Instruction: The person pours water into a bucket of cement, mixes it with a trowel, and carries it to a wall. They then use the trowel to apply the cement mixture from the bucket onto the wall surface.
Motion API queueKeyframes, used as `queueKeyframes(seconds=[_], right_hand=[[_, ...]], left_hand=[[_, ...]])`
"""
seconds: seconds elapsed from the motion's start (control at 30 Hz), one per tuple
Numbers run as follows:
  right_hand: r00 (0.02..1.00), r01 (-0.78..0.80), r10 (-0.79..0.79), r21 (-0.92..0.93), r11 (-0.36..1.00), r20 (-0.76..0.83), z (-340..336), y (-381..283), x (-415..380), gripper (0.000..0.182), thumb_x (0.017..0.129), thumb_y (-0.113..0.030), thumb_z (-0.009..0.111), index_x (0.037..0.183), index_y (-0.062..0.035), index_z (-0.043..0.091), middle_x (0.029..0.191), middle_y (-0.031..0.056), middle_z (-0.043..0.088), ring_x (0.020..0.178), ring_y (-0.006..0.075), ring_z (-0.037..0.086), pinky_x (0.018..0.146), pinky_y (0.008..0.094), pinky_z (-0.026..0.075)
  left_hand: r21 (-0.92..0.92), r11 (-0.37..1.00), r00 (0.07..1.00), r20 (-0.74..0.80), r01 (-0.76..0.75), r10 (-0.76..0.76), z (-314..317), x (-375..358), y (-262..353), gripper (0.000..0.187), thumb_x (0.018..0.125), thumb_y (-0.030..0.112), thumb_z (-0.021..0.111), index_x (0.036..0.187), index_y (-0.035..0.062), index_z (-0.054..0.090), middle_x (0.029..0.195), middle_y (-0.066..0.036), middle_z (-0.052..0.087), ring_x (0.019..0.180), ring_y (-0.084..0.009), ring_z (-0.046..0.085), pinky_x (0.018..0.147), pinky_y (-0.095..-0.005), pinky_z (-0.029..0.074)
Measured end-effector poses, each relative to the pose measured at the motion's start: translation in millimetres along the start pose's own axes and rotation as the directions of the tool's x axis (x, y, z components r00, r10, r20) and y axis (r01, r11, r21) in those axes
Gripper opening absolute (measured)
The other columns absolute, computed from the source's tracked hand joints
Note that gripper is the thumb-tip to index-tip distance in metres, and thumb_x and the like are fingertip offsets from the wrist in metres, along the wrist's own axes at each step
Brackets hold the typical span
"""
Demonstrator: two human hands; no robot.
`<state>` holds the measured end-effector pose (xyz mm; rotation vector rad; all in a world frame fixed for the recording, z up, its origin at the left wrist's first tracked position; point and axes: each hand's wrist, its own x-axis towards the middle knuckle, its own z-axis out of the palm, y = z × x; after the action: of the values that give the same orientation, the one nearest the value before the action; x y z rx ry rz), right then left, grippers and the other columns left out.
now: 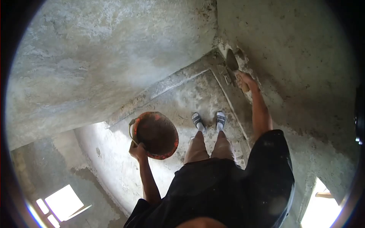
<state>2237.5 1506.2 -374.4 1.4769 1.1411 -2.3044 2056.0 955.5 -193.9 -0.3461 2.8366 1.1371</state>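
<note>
My left hand grips the rim of a reddish bucket at its lower left, holding it out over the floor. The bucket is tilted towards me, and its dark inside shows; I cannot make out how much it holds. Its handle hangs at the left side. My right hand is closed round the handle of a trowel. The trowel's blade lies close to the right wall near the corner, beside a rough, pale patch. Whether the blade touches the wall is hard to tell.
A large plastered wall rises on the left and another wall on the right, meeting in a corner ahead. A raised ledge runs along their base. My feet in sandals stand on the stained floor. Bright openings show low on both sides.
</note>
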Motion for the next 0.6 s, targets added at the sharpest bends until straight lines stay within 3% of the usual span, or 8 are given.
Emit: queueKeyframes(seconds=[0.2,0.27,0.37,0.43,0.47,0.5,0.57,0.6], right_hand=[[0.934,0.188,-0.109,-0.210,0.959,0.341,87.5,-11.5,-139.4,0.059,0.082,-0.047,0.060,0.118,-0.0012,0.048,0.080,0.0056,0.056,0.053,0.0093,0.050,0.047,0.0248,0.047],[0.984,0.149,-0.165,-0.836,0.528,0.071,123.5,11.2,-167.4,0.066,0.081,-0.053,0.057,0.122,-0.0019,0.046,0.093,0.0132,0.061,0.066,0.0161,0.060,0.058,0.0301,0.051],[0.947,0.235,0.044,-0.781,0.579,0.318,138.1,49.2,-186.9,0.068,0.081,-0.054,0.054,0.124,-0.0016,0.044,0.103,0.0180,0.060,0.081,0.0222,0.063,0.073,0.0357,0.050],[0.839,0.532,-0.146,-0.847,0.017,0.524,129.9,104.7,-159.3,0.064,0.083,-0.048,0.053,0.124,0.0005,0.044,0.099,0.0155,0.061,0.080,0.0211,0.061,0.068,0.0360,0.051],[0.834,0.545,-0.108,-0.838,0.012,0.541,127.8,122.4,-157.1,0.064,0.083,-0.048,0.053,0.124,0.0005,0.044,0.099,0.0155,0.061,0.080,0.0211,0.061,0.068,0.0360,0.051],[0.706,0.560,-0.305,-0.767,-0.312,0.640,124.9,136.7,-156.8,0.060,0.084,-0.046,0.052,0.123,0.0003,0.046,0.096,0.0136,0.060,0.077,0.0191,0.060,0.065,0.0358,0.050],[0.344,0.107,-0.411,-0.471,-0.876,0.844,84.8,206.5,-71.3,0.047,0.088,-0.040,0.048,0.119,-0.0053,0.052,0.090,0.0095,0.055,0.072,0.0158,0.054,0.058,0.0328,0.049],[0.347,0.116,-0.399,-0.461,-0.880,0.849,83.5,204.9,-71.9,0.047,0.088,-0.040,0.048,0.119,-0.0053,0.052,0.090,0.0095,0.055,0.072,0.0158,0.054,0.058,0.0328,0.049]], left_hand=[[-0.239,0.966,0.995,0.031,0.097,-0.092,9.9,-32.0,16.3,0.027,0.055,-0.006,0.052,0.078,-0.0043,0.064,0.062,-0.002,0.056,0.048,-0.0107,0.045,0.042,-0.0254,0.035],[-0.259,0.961,0.995,0.036,0.101,-0.095,16.0,-43.5,29.2,0.028,0.056,-0.006,0.052,0.081,-0.0057,0.064,0.062,-0.003,0.056,0.049,-0.0107,0.046,0.043,-0.0248,0.036],[-0.339,0.929,0.982,0.165,0.147,-0.095,35.2,-58.0,46.2,0.031,0.058,-0.004,0.052,0.086,-0.0049,0.064,0.065,-0.003,0.057,0.053,-0.0111,0.049,0.046,-0.0246,0.038],[-0.315,0.943,0.982,0.182,0.109,-0.053,49.3,-63.7,60.5,0.031,0.060,-0.004,0.053,0.088,-0.0045,0.065,0.064,-0.003,0.057,0.052,-0.0103,0.049,0.046,-0.0247,0.038],[-0.282,0.956,0.982,0.185,0.080,-0.028,50.7,-71.9,74.3,0.031,0.060,-0.004,0.053,0.089,-0.0041,0.065,0.064,-0.003,0.057,0.052,-0.0097,0.049,0.045,-0.0247,0.038],[-0.258,0.962,0.976,0.213,0.091,-0.035,52.0,-77.5,81.3,0.031,0.061,0.000,0.055,0.090,-0.0032,0.066,0.063,-0.003,0.057,0.052,-0.0095,0.049,0.047,-0.0250,0.040],[-0.255,0.962,0.972,0.233,0.096,-0.036,61.8,-74.4,98.3,0.031,0.061,0.003,0.057,0.091,-0.0023,0.067,0.061,-0.003,0.057,0.052,-0.0094,0.049,0.049,-0.0253,0.041],[-0.228,0.973,0.963,0.265,0.014,0.049,64.5,-75.6,102.4,0.032,0.061,0.003,0.057,0.092,-0.0012,0.067,0.060,-0.003,0.057,0.052,-0.0090,0.049,0.050,-0.0251,0.041]])
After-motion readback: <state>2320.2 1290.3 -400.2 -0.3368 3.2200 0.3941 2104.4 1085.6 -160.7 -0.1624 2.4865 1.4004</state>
